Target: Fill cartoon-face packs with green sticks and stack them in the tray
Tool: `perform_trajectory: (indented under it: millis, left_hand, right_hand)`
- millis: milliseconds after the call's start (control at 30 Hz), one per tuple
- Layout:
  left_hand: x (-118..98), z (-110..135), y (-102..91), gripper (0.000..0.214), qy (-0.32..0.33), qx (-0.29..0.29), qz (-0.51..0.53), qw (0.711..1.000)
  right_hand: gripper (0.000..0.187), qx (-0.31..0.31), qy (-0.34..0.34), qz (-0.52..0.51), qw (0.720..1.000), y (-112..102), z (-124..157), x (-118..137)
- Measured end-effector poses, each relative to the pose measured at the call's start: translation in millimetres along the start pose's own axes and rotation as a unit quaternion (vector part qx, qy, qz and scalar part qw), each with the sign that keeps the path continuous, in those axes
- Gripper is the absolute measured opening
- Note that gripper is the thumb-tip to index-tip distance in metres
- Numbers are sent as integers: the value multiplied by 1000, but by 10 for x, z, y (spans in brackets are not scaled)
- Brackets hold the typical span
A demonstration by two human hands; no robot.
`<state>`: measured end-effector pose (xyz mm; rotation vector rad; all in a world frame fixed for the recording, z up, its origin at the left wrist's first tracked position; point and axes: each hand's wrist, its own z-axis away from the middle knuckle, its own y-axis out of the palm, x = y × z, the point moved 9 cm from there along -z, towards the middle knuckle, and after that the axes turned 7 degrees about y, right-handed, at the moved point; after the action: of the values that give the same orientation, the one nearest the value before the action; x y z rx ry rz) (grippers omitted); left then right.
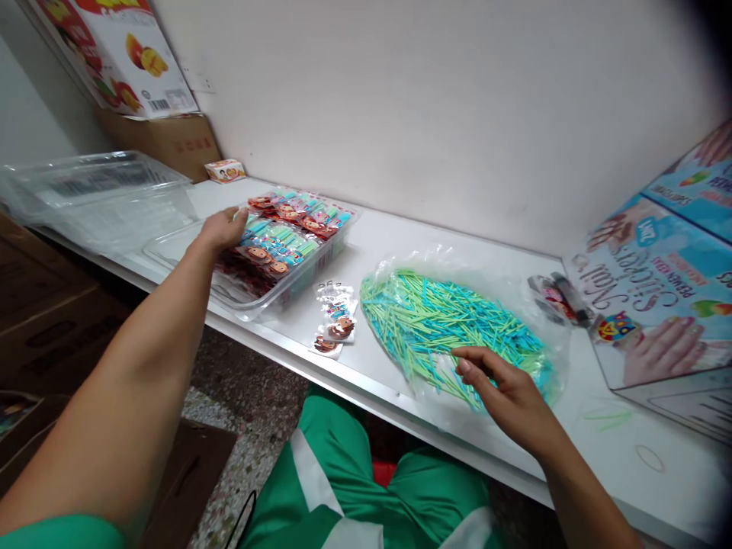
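Observation:
My left hand [223,229] reaches to the near left side of a clear plastic tub [263,305]. Its fingers look closed against the small packets [274,248] inside; what they hold, if anything, is hidden. These packets stand in rows, with blue and green sticks and brown cartoon-face printed parts showing. Over the front edge of a clear bag [457,263] hovers my right hand [500,389], fingers loosely bent and apart, nothing visible in them. Loose green and blue thin sticks [451,313] fill the bag. Between tub and bag, a few packets [335,320] lie on the white table [377,377].
Empty clear tubs [97,191] stand at the far left, by cartons [154,141] and a small box [226,171]. A nail-sticker box [663,290] bounds the right side, with dark packets [557,297] beside it. Loose green sticks [609,417] and a rubber band [650,458] lie right.

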<state>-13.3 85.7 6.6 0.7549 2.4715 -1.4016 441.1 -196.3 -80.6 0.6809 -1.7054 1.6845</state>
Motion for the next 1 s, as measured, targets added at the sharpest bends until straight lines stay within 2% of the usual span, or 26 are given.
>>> perform_trajectory:
  millis: [67, 100, 133, 200, 233, 267, 333, 400, 500, 567, 700, 833, 900, 1000]
  left_hand:
    - [-326, 88, -45, 49, -6, -33, -3, 999]
    - [-559, 180, -26, 48, 12, -44, 23, 999]
    - [-817, 303, 100, 46, 35, -8, 72, 997]
    - [-1329, 666, 486, 42, 81, 104, 142, 981]
    - [-1513, 888, 720, 41, 88, 166, 142, 972]
    - [-1604, 1098, 938, 42, 73, 207, 117, 968]
    - [-1548, 1406, 1252, 45, 5, 216, 19, 976]
    - [-1337, 1577, 1427, 54, -82, 181, -61, 978]
    - [-1048, 1642, 1575, 66, -161, 142, -101, 971]
    - [-928, 1616, 1662, 66, -185, 148, -84, 968]
    - [-850, 1547, 1783, 53, -184, 188, -39, 964]
    - [-903, 1510, 1787, 31, -130, 211, -4, 969]
    - [-963, 1504, 1710, 18, -101, 206, 7, 973]
    - [-1136, 1510, 1480, 19, -69, 165, 10, 984]
  right_hand:
    - [27, 3, -1, -4, 1000, 18, -15, -4]
    - [27, 6, -3, -5, 1000, 34, -24, 4]
    - [26, 7, -5, -6, 1000, 52, -31, 19]
    - [26, 10, -13, -8, 1000, 96, -36, 65]
    - [26, 11, -19, -9, 1000, 116, -31, 92]
    - [25, 12, -26, -10, 1000, 132, -20, 118]
    - [24, 12, -36, -12, 999, 144, 17, 148]
    - [24, 10, -37, -11, 999, 128, 65, 133]
    - [25, 6, -26, -16, 1000, 73, 135, 59]
    - [26, 4, -21, -24, 999, 45, 166, 11]
    - [26, 9, -21, -37, 999, 56, 184, -34]
    - [25, 18, -30, -42, 998, 78, 194, -46]
    - [25, 19, -31, -46, 998, 66, 206, -56]
    - [25, 13, -28, -54, 998, 68, 207, -52]
